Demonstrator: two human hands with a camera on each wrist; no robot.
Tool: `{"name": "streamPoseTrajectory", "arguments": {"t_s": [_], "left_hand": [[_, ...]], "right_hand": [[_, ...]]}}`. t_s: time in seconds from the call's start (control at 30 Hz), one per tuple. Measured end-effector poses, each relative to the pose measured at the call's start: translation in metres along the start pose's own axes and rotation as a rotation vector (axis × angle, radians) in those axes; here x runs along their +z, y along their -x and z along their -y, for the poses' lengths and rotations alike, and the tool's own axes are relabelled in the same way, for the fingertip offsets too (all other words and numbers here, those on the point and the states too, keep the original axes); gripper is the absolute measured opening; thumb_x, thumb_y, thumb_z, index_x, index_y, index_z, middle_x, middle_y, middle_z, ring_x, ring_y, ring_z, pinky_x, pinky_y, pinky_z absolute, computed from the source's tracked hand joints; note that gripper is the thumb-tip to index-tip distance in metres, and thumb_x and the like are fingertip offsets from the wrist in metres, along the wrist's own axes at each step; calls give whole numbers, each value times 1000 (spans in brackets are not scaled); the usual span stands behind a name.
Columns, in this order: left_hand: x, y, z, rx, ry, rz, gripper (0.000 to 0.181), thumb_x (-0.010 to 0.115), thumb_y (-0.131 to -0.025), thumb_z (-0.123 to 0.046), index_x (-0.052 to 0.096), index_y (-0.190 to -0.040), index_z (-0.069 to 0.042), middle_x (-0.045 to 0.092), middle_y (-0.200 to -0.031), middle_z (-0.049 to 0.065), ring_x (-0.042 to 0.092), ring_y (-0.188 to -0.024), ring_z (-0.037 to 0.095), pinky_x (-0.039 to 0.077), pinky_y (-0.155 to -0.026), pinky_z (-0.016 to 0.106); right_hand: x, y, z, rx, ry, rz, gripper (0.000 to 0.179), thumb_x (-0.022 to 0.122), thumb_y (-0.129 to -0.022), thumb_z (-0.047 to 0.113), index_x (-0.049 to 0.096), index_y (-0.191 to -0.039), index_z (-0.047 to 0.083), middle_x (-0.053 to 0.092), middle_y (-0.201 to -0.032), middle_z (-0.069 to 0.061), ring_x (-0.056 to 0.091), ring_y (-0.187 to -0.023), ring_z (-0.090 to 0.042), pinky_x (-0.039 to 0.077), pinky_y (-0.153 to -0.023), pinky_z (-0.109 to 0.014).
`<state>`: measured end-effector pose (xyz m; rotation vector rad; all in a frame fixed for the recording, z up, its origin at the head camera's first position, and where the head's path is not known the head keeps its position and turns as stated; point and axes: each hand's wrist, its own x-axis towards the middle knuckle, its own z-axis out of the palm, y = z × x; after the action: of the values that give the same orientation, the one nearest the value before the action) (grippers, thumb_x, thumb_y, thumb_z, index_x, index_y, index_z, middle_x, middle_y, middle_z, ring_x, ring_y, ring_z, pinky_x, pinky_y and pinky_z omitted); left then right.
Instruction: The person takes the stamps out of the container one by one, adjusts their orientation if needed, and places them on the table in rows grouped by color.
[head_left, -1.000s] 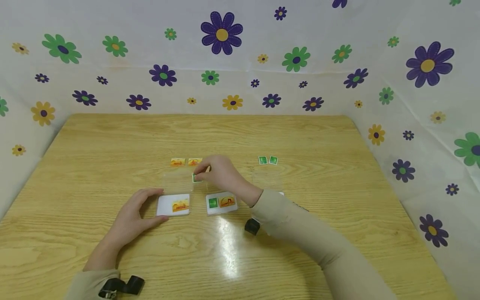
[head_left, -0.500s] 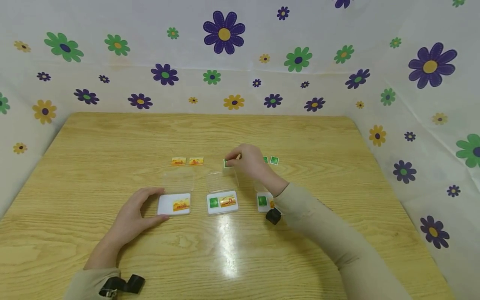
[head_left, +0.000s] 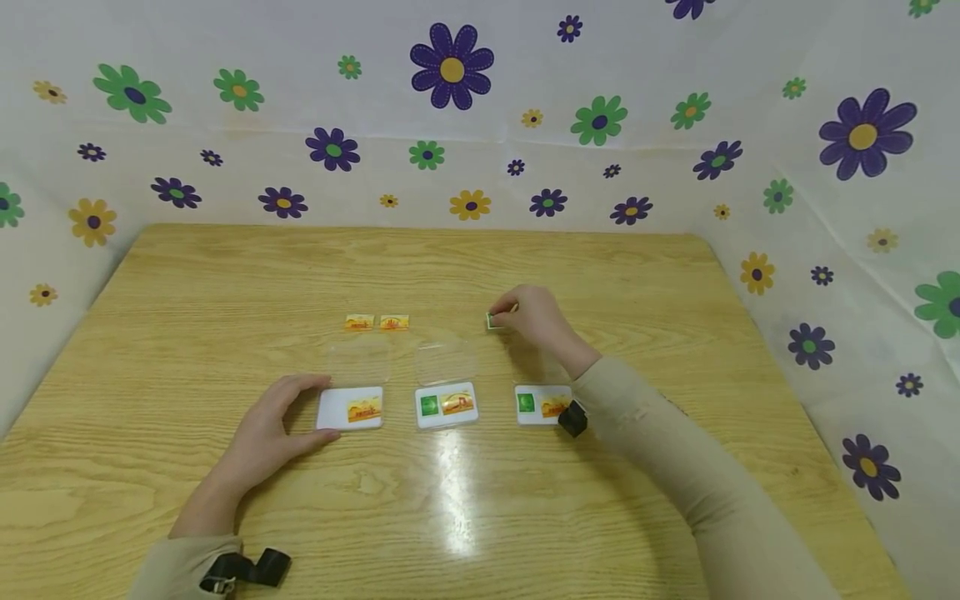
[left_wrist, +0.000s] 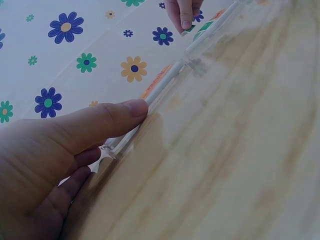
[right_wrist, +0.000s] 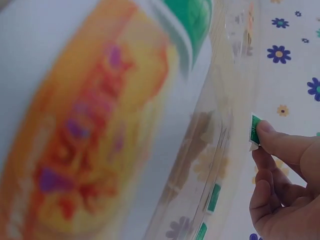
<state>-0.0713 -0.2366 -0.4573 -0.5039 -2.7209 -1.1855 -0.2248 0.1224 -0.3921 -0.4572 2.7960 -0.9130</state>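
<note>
My left hand (head_left: 262,437) grips the left end of a clear-lidded white case (head_left: 332,410), thumb on the near edge and a finger at the far edge. An orange picture sticker (head_left: 364,409) lies on that case's right half. My right hand (head_left: 536,321), above the table behind the right case (head_left: 534,417), pinches a small green square sticker (right_wrist: 255,130) between thumb and finger. The right case and the middle case (head_left: 450,422) each bear a green square at left and an orange picture at right. All three transparent lids stand open, folded away from me.
Two orange stickers (head_left: 359,322) lie in a row behind the left case. Two more green stickers (right_wrist: 214,198) show in the right wrist view beyond a clear lid, hidden in the head view. A flowered cloth (head_left: 480,150) borders the wooden table (head_left: 420,525).
My right hand has carried the green sticker rightward, from behind the left case to behind the right one, uncovering the right case. My left hand stays on the left case.
</note>
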Motion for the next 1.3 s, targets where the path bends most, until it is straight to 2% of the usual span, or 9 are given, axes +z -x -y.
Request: {"name": "streamPoseTrajectory", "arguments": {"t_s": [0.2, 0.53, 0.87, 1.13, 1.3], "left_hand": [[0, 0, 0, -6, 1, 3, 69, 87, -69, -20, 54, -128, -7, 56, -124, 7, 48, -117, 26, 25, -99, 10], [0, 0, 0, -9, 4, 7, 68, 86, -71, -22, 54, -129, -7, 56, -125, 8, 48, -117, 27, 26, -98, 11], [0, 0, 1, -10, 1, 8, 69, 86, -70, -21, 54, -130, -7, 55, -125, 7, 48, -118, 27, 26, -98, 12], [0, 0, 1, -13, -5, 7, 69, 86, -70, -22, 54, -129, -7, 56, -125, 7, 48, -118, 26, 27, -99, 13], [0, 0, 0, -14, -9, 7, 68, 86, -71, -22, 54, -129, -7, 56, -125, 8, 48, -118, 27, 28, -99, 14]], "right_hand": [[-4, -2, -9, 18, 14, -5, 14, 71, -87, 11, 75, -97, 3, 70, -97, -10, 59, -84, -21, 50, -73, -33], [-5, -4, -13, 35, 17, 28, 16, 71, -86, 11, 74, -98, 1, 71, -99, -12, 62, -95, -25, 50, -83, -37], [-3, -5, -16, 56, 37, 29, 13, 72, -86, 9, 74, -96, 1, 71, -96, -11, 61, -89, -24, 50, -80, -35], [-2, -4, -18, 28, 71, 28, 9, 72, -85, 11, 73, -84, 2, 70, -84, -8, 58, -78, -20, 48, -73, -32], [-3, -2, -18, 31, 69, 34, 10, 71, -87, 11, 73, -84, 2, 70, -83, -8, 56, -76, -20, 47, -71, -32]]}}
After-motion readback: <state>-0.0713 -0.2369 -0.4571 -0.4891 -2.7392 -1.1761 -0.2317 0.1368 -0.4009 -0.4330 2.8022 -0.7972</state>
